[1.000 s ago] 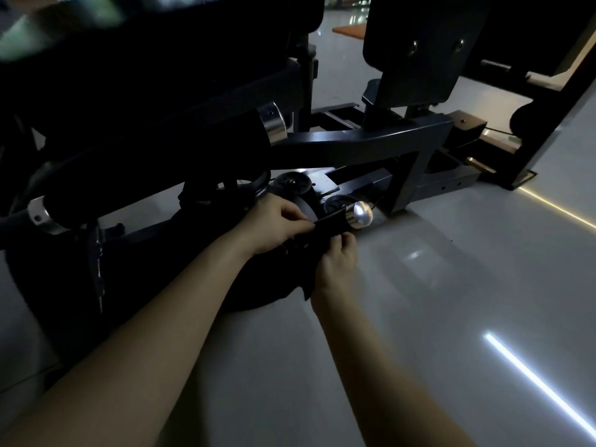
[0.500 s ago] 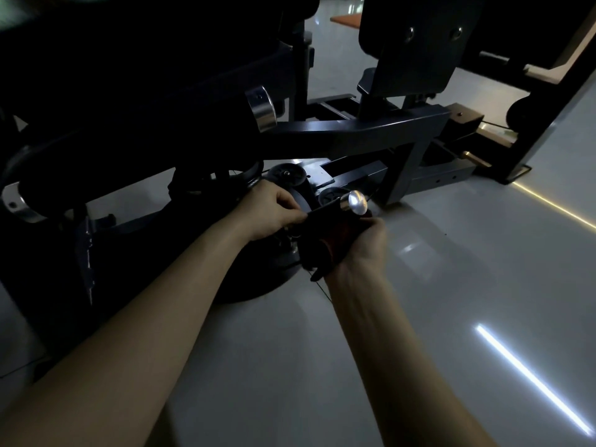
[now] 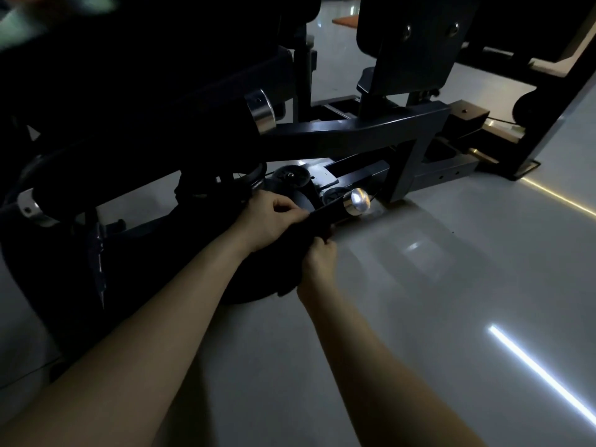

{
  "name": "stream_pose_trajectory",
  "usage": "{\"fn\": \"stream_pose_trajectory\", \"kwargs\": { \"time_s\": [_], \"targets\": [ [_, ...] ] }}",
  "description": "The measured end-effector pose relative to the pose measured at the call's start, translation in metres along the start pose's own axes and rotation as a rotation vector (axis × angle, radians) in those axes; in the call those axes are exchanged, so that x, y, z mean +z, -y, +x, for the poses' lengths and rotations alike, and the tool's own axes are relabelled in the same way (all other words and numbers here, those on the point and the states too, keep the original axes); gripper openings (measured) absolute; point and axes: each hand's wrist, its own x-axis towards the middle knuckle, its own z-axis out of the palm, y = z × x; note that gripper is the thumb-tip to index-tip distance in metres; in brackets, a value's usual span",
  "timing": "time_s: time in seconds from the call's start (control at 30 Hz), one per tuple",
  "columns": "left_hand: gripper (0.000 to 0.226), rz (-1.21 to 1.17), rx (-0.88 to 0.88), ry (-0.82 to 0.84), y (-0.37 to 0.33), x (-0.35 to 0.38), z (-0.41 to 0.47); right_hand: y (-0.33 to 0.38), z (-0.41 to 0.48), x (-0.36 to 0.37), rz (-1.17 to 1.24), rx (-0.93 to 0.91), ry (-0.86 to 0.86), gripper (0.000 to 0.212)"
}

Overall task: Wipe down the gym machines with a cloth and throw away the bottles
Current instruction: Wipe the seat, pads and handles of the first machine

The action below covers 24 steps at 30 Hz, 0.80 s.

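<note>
Dark cloth (image 3: 317, 224) half-lost against black machine (image 3: 354, 137)

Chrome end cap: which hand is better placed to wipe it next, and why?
Probably right. The right hand pinches the dark cloth on the side nearer the chrome end cap; the left hand grips it farther back.

Viewpoint: one wide-angle camera, worn on the person's head.
Facing: forward and down, along both forearms (image 3: 180, 317) toward the low frame of a gym machine (image 3: 354, 133).
Nearness: close; machine fills upper left, pale floor (image 3: 451, 285) lower right.
</note>
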Motion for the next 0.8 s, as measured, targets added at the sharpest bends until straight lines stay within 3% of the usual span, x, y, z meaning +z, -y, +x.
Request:
{"fn": "stream_pose_trajectory", "kwargs": {
  "time_s": [0.1,0.2,0.27,0.37,0.47,0.57,0.67,0.8],
  "targets": [
    [0.025,-0.014,-0.03,-0.128,0.015,0.009,-0.008,0.005,-0.002,-0.013,0.013,0.038,0.087,0.015],
    [0.055,0.279,-0.074,-0.35,0.025,0.025,-0.037,0.013,0.005,-0.028,0.126,0.065,0.081,0.016],
    [0.064,0.288,-0.163,-0.251,0.033,0.046,-0.052,0.018,0.0,-0.033,0.222,0.158,0.13,0.025],
    [0.05,-0.017,-0.207,-0.107,0.044,0.076,-0.066,0.029,-0.013,-0.049,0.109,0.181,0.241,0.026],
    [0.028,-0.118,-0.108,-0.298,0.037,0.084,-0.073,0.042,-0.025,-0.064,-0.338,-0.015,0.277,0.024],
    [0.024,-0.114,0.043,-0.57,0.016,0.078,-0.067,0.067,-0.033,-0.067,-0.342,-0.222,0.112,0.014],
    [0.028,-0.047,0.301,-0.61,-0.012,0.075,-0.057,0.104,-0.039,-0.065,-0.143,-0.357,0.066,0.023],
    [0.046,0.012,0.486,-0.522,-0.035,0.079,-0.043,0.112,-0.048,-0.047,-0.326,-0.404,0.187,0.049]
  ]
}}
